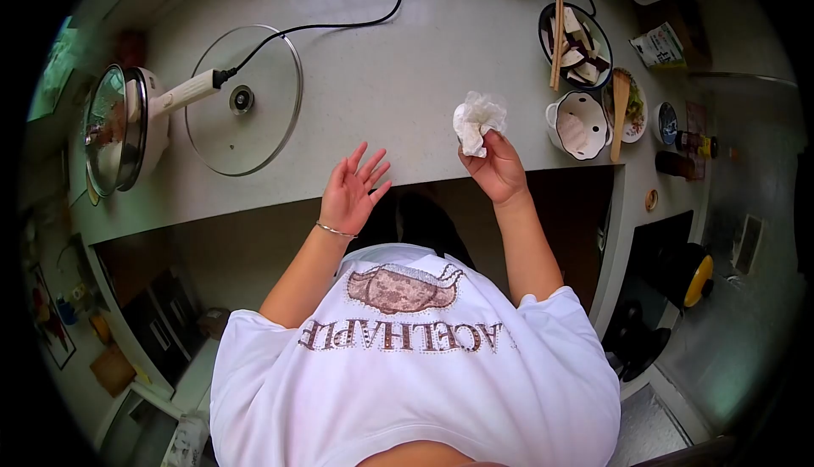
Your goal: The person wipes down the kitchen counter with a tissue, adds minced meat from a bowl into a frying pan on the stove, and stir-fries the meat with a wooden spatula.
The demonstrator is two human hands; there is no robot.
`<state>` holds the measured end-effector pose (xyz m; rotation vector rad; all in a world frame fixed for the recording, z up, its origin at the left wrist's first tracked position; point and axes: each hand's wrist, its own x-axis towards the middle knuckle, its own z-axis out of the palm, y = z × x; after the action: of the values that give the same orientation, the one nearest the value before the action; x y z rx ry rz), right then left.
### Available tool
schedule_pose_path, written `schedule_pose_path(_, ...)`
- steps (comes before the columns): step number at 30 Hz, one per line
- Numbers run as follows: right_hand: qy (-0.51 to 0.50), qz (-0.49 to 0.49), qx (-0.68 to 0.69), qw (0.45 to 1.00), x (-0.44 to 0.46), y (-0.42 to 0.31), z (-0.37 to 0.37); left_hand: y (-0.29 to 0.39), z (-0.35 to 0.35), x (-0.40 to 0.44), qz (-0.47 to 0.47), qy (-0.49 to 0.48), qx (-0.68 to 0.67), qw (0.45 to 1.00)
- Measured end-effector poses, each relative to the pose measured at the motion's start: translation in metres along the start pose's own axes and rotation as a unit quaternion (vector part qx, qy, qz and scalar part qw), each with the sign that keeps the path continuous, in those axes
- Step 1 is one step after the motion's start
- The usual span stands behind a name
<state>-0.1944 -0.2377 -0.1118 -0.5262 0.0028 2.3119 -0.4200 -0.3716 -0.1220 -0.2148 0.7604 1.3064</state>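
Observation:
A crumpled white paper tissue (480,115) is pinched between the fingers of my right hand (498,169), above the front part of the counter (365,77). My left hand (352,191) is open, palm up with its fingers spread, near the counter's front edge, and it holds nothing. A bracelet circles that wrist. Beyond my left hand, a glass lid (271,132) with a round knob lies on the counter. Closest to my right hand stands a white two-handled bowl (583,125) with some pale powder or paste in it.
An electric pan (153,124) with a lid stands at far left, its power cord (339,25) running across the counter. At right are a bowl of cut eggplant (585,52) with chopsticks (557,39) across it, a wooden spatula (621,115), a plate (637,107) and several seasoning containers.

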Motion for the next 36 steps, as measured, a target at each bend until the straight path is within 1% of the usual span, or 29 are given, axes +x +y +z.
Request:
schedule_pose_path(2,0.003,0.015,-0.017,1.0,-0.006,0.003,0.013,-0.002,0.007,0.0,-0.002,0.0,0.0,1.0)
schedule_pose_path(4,0.026,0.006,-0.153,0.988,-0.011,0.013,0.028,-0.01,0.016,0.007,-0.022,-0.051,0.007,0.998)
schedule_pose_path(5,0.026,0.009,-0.152,0.988,-0.013,0.022,0.033,-0.017,0.022,0.012,-0.021,-0.048,0.006,0.999)
schedule_pose_path(6,0.031,0.02,-0.202,0.979,-0.016,0.033,0.038,-0.025,0.029,0.018,-0.035,-0.071,-0.027,0.996)
schedule_pose_path(7,0.034,0.031,-0.251,0.967,-0.018,0.042,0.041,-0.033,0.036,0.023,-0.049,-0.096,-0.06,0.992)
schedule_pose_path(8,0.002,0.015,-0.356,0.934,-0.018,0.053,0.033,-0.037,0.042,0.025,-0.059,-0.117,-0.08,0.988)
schedule_pose_path(9,0.062,-0.015,-0.518,0.853,-0.022,0.069,0.029,-0.04,0.048,0.025,-0.069,-0.137,-0.1,0.983)
schedule_pose_path(10,0.004,-0.123,-0.676,0.726,-0.027,0.08,0.033,-0.044,0.049,0.022,-0.082,-0.118,-0.133,0.981)
schedule_pose_path(11,-0.054,-0.224,-0.796,0.56,-0.033,0.089,0.036,-0.051,0.041,0.022,-0.085,-0.127,-0.161,0.975)
schedule_pose_path(13,-0.081,-0.301,-0.795,0.52,-0.045,0.106,0.034,-0.055,0.034,0.014,-0.068,-0.103,-0.118,0.985)
schedule_pose_path(14,-0.064,-0.262,-0.779,0.567,-0.051,0.111,0.025,-0.058,0.03,0.01,-0.071,-0.101,-0.118,0.985)
schedule_pose_path(15,-0.063,-0.261,-0.779,0.567,-0.053,0.109,0.02,-0.06,0.027,0.007,-0.107,-0.112,-0.093,0.984)
schedule_pose_path(16,-0.081,-0.211,-0.753,0.618,-0.055,0.106,0.015,-0.062,0.024,0.005,-0.142,-0.122,-0.068,0.98)
schedule_pose_path(17,-0.098,-0.16,-0.721,0.667,-0.058,0.102,0.011,-0.064,0.023,0.004,-0.143,-0.12,-0.067,0.98)
schedule_pose_path(18,-0.096,-0.057,-0.639,0.761,-0.061,0.092,0.014,-0.064,0.024,0.002,-0.186,-0.131,-0.084,0.97)
schedule_pose_path(19,-0.094,-0.058,-0.637,0.763,-0.063,0.088,0.014,-0.064,0.024,0.001,-0.228,-0.141,-0.101,0.958)
schedule_pose_path(21,-0.091,-0.044,-0.562,0.821,-0.066,0.079,0.011,-0.061,0.025,0.006,-0.195,-0.13,-0.099,0.967)
schedule_pose_path(23,0.161,-0.146,-0.476,0.852,-0.045,0.049,-0.022,-0.058,0.017,0.007,-0.166,-0.057,-0.001,0.984)
schedule_pose_path(24,0.171,-0.256,-0.554,0.773,-0.032,0.024,-0.046,-0.052,0.017,0.002,-0.173,-0.028,0.018,0.984)
schedule_pose_path(25,0.196,-0.314,-0.689,0.623,-0.024,-0.001,-0.052,-0.049,0.01,-0.002,-0.172,-0.025,0.017,0.985)
schedule_pose_path(27,0.244,-0.318,-0.798,0.45,-0.012,-0.022,-0.059,-0.044,-0.005,-0.011,-0.187,0.005,0.077,0.979)
schedule_pose_path(28,0.241,-0.316,-0.798,0.453,-0.007,-0.016,-0.06,-0.041,-0.01,-0.018,-0.181,0.006,0.081,0.98)
schedule_pose_path(29,0.233,-0.315,-0.818,0.421,-0.001,-0.006,-0.061,-0.038,-0.014,-0.025,-0.18,0.01,0.081,0.98)
schedule_pose_path(30,0.223,-0.314,-0.837,0.388,0.007,0.007,-0.058,-0.034,-0.017,-0.032,-0.186,-0.045,0.078,0.978)
schedule_pose_path(32,0.113,-0.313,-0.859,0.39,0.023,0.059,-0.046,-0.029,-0.019,-0.048,-0.194,-0.149,0.098,0.965)
schedule_pose_path(33,0.049,-0.286,-0.868,0.402,0.028,0.091,-0.041,-0.025,-0.015,-0.057,-0.193,-0.147,0.098,0.965)
schedule_pose_path(34,-0.016,-0.256,-0.87,0.422,0.03,0.125,-0.035,-0.02,-0.012,-0.065,-0.161,-0.276,0.055,0.946)
schedule_pose_path(35,-0.096,-0.263,-0.868,0.41,0.031,0.152,-0.029,-0.017,-0.011,-0.071,-0.127,-0.399,0.011,0.908)
schedule_pose_path(36,-0.163,-0.268,-0.866,0.39,0.034,0.172,-0.026,-0.012,-0.014,-0.072,-0.107,-0.44,0.001,0.892)
